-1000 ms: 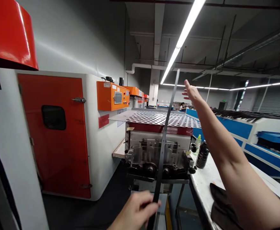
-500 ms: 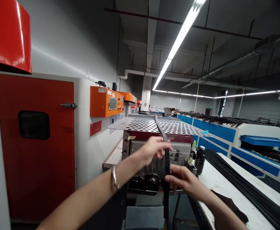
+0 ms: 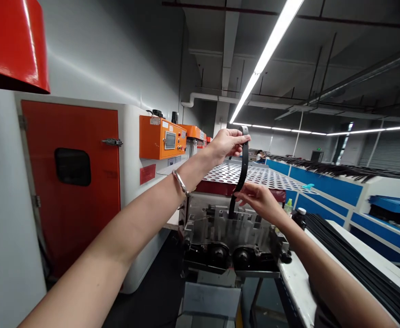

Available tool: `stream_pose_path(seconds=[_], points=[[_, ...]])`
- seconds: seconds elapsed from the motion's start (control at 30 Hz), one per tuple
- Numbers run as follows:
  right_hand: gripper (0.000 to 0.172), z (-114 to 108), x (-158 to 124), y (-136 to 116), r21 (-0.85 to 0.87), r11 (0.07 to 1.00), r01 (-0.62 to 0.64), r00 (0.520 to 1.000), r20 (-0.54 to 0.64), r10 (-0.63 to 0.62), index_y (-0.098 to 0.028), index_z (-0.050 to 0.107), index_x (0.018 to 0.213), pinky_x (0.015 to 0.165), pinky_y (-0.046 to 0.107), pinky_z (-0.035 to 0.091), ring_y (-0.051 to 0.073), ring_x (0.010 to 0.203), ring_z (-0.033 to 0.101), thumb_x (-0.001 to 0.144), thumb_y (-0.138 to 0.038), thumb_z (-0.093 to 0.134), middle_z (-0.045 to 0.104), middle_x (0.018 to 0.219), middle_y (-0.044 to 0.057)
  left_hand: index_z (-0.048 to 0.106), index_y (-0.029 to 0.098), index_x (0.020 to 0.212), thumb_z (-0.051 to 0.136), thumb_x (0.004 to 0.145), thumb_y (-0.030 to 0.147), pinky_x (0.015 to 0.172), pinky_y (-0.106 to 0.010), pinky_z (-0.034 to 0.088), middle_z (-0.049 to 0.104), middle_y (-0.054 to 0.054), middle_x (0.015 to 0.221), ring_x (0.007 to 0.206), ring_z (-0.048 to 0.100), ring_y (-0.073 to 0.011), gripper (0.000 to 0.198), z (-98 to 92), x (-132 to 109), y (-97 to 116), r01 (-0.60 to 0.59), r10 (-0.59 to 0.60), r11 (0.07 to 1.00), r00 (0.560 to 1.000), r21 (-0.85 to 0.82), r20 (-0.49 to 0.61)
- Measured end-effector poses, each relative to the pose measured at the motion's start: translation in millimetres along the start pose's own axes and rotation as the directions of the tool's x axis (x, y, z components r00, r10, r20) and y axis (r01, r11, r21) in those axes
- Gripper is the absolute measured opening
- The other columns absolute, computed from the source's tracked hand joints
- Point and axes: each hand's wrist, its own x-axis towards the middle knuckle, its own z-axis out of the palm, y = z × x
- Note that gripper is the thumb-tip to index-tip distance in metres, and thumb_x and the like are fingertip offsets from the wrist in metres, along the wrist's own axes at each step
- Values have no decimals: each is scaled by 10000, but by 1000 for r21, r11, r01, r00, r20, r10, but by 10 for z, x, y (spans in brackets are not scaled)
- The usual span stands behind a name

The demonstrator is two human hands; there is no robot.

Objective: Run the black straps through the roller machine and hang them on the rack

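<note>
My left hand pinches the black strip at its 12 o'clock end, my right hand pinches it lower at 5 o'clock; seems light and bendy, so I'd grip near both ends.

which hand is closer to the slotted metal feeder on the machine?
Right. The right hand pinches the black strap just above the slotted metal feeder; the left hand holds the strap's top end, well above it.

left hand pinches strip top | right hand pinches lower | above machine
</note>
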Motion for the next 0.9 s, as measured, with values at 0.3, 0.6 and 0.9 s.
stream_pose_path(seconds=[0.3,0.6,0.9], points=[[283,67,-131,-54,-335,932,139,988,-18,-153,-192,519,691,579,254,368,126,635,484,935,-322,579,531,712,-6,606,141,729,683,847,190,472,-255,342,613,-50,760,521,484,-36,150,-6,-155,69,-38,39,998,999,41,-1],[212,31,-97,25,-58,996,60,997,-34,-62,-191,568,893,662,272,493,158,701,630,944,-396,552,645,779,22,543,157,695,645,862,153,473,-236,421,544,6,684,508,499,-36,196,111,-434,-198,-11,20,991,998,131,-62],[201,201,-152,213,-76,996,56,997,-53,-60,-190,566,884,655,263,461,162,710,627,950,-378,543,675,789,29,517,168,683,648,855,167,441,-213,453,474,50,563,471,502,-48,217,147,-525,-401,-32,47,977,997,211,-66]])
